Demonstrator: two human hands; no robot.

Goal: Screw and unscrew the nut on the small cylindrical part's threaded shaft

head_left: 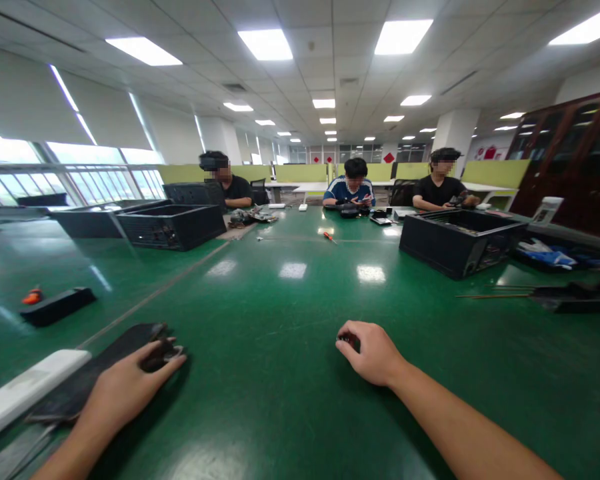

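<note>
My left hand (pixel 125 390) lies on a flat black panel (pixel 87 377) at the near left of the green table (pixel 280 313). Its fingers are stretched forward onto a small dark part (pixel 163 353) at the panel's front end. My right hand (pixel 373 352) rests on the table at centre, fingers curled in a loose fist. A small dark object (pixel 347 341) shows at its fingertips; I cannot make out what it is.
A white strip (pixel 27 393) lies left of the panel. A black block with an orange piece (pixel 55 305) sits at the far left. Open black computer cases (pixel 173 225) (pixel 457 245) stand further back. Three people sit at the far end. A screwdriver (pixel 329 236) lies mid-table.
</note>
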